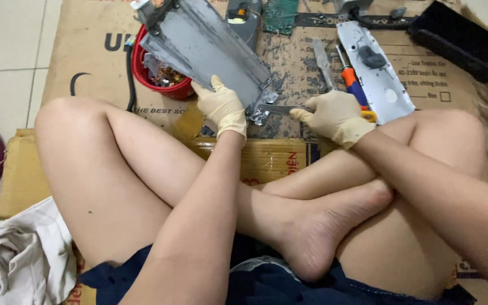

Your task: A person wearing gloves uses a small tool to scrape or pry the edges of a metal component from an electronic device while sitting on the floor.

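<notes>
Head view: person sat cross-legged on cardboard sheet (86, 51). Left hand (223, 107), gloved, fingers curled around near edge of grey metal panel (210, 48), holding it tilted. Right hand (334, 116), gloved, fingers closed around flat metal tool (280, 108), tip at panel's near-right corner. Red bowl (162, 85) of scrap far left; orange-handled screwdriver (352, 83) beside right hand. Judged step: prying at corner bracket. Further prying needs firm left-hand brace and controlled leverage.
</notes>
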